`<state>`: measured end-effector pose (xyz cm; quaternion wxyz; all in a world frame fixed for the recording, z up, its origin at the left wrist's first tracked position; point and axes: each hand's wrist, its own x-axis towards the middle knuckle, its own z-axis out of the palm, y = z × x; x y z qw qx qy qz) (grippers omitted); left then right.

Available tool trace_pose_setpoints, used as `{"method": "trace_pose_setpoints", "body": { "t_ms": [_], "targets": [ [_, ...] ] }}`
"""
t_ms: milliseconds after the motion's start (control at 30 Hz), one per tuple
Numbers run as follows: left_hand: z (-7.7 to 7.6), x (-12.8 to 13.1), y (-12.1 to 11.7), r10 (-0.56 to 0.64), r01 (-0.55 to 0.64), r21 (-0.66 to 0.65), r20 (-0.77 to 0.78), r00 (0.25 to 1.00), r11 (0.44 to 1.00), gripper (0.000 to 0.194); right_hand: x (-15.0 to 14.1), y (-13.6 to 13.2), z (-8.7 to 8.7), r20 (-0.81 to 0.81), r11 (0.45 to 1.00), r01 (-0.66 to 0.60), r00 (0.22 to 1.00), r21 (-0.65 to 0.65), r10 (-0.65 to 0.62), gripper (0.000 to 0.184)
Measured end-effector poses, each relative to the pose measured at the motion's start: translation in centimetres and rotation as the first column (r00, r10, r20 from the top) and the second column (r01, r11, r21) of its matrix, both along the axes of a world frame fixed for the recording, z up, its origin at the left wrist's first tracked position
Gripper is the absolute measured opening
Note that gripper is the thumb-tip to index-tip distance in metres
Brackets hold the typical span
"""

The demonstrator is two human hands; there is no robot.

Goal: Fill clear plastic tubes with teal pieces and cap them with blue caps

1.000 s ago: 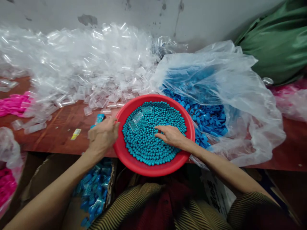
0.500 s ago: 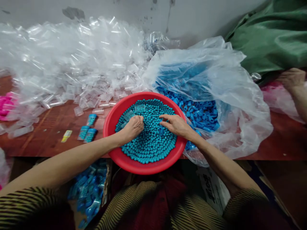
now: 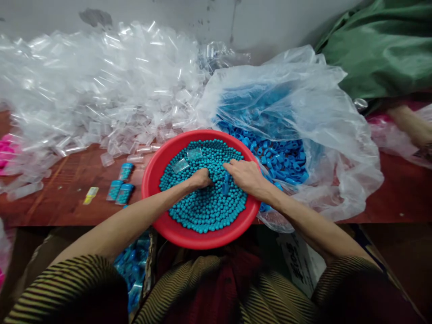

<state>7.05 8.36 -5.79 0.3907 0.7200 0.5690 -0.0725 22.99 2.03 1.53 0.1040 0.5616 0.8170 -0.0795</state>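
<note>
A red basin point(image 3: 150, 180) full of turquoise beads point(image 3: 209, 216) sits at the table's front edge. My left hand point(image 3: 201, 178) is closed, with its fingertips sunk among the beads; whatever it grips is hidden. On the right side of the basin, my right hand point(image 3: 246, 175) has its fingers curled together at a blue plastic cap point(image 3: 225, 184); it seems to pinch the cap's upper end. Two clear plastic containers, one a small flat box point(image 3: 180, 165), lie on the beads beyond my left hand.
Several bead-filled containers point(image 3: 124, 193) and a yellow-white label point(image 3: 90, 195) lie left of the basin. Clear empty containers point(image 3: 118, 90) are heaped behind. A plastic bag point(image 3: 337, 135) of blue caps point(image 3: 283, 157) spreads rightward. Another person's arm point(image 3: 410, 123) shows far right.
My left hand has moved slightly right and dipped into the beads. My right hand's fingers, spread before, have curled in at the blue cap. The other person's arm has shifted.
</note>
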Motion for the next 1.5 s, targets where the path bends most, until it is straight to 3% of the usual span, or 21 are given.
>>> {"method": "trace_pose_setpoints", "body": {
  "t_ms": [100, 200, 300, 400, 567, 833, 933, 1133, 1367, 1500],
  "targets": [
    [0.0, -0.7, 0.0, 0.108, -0.090, -0.115, 0.153, 0.982, 0.989, 0.022, -0.4, -1.4, -0.3, -0.036, 0.976, -0.217, 0.976, -0.025, 0.216, 0.027],
    [0.4, -1.2, -0.4, 0.205, -0.140, -0.222, 0.300, 0.932, 0.965, 0.023, -1.0, -2.3, -1.6, -0.015, 0.959, -0.280, 0.960, -0.040, 0.279, 0.026],
    [0.8, -1.3, -0.9, 0.272, -0.147, -0.306, 0.418, 0.867, 0.940, 0.024, -1.3, -2.2, -2.3, 0.041, 0.968, -0.249, 0.968, 0.018, 0.248, 0.027],
    [0.9, -1.4, -1.3, 0.326, -0.146, -0.364, 0.501, 0.802, 0.920, 0.020, -1.1, -1.6, -1.7, 0.032, 0.977, -0.198, 0.980, 0.084, 0.196, 0.023],
    [0.8, -1.8, -1.5, 0.378, -0.174, -0.398, 0.523, 0.764, 0.901, 0.033, -0.7, -0.3, -0.8, -0.008, 0.996, 0.063, 0.998, 0.065, -0.063, 0.031],
    [0.9, -2.0, -1.9, 0.324, -0.105, -0.395, 0.541, 0.776, 0.913, 0.041, -0.3, 0.4, -2.8, -0.159, 0.997, 0.032, 0.986, -0.073, -0.043, 0.022],
    [0.8, -2.2, -2.3, 0.300, -0.081, -0.386, 0.551, 0.779, 0.919, 0.047, 0.0, 0.3, -2.7, -0.203, 0.995, 0.043, 0.977, -0.093, -0.061, 0.020],
    [1.1, -2.1, -2.7, 0.332, -0.115, -0.387, 0.559, 0.760, 0.915, 0.036, -0.1, 0.2, -1.7, -0.230, 0.985, 0.137, 0.960, -0.103, -0.158, 0.026],
    [3.1, -2.1, -2.6, 0.423, -0.210, -0.377, 0.679, 0.600, 0.902, 0.038, -0.3, 0.0, -2.6, -0.484, 0.995, 0.095, 0.870, -0.008, -0.087, 0.030],
    [3.7, -2.6, -2.9, 0.514, -0.230, -0.467, 0.689, 0.511, 0.854, 0.042, -0.4, 0.1, -2.7, -0.636, 0.993, 0.119, 0.766, 0.000, -0.092, 0.032]
  ]
}}
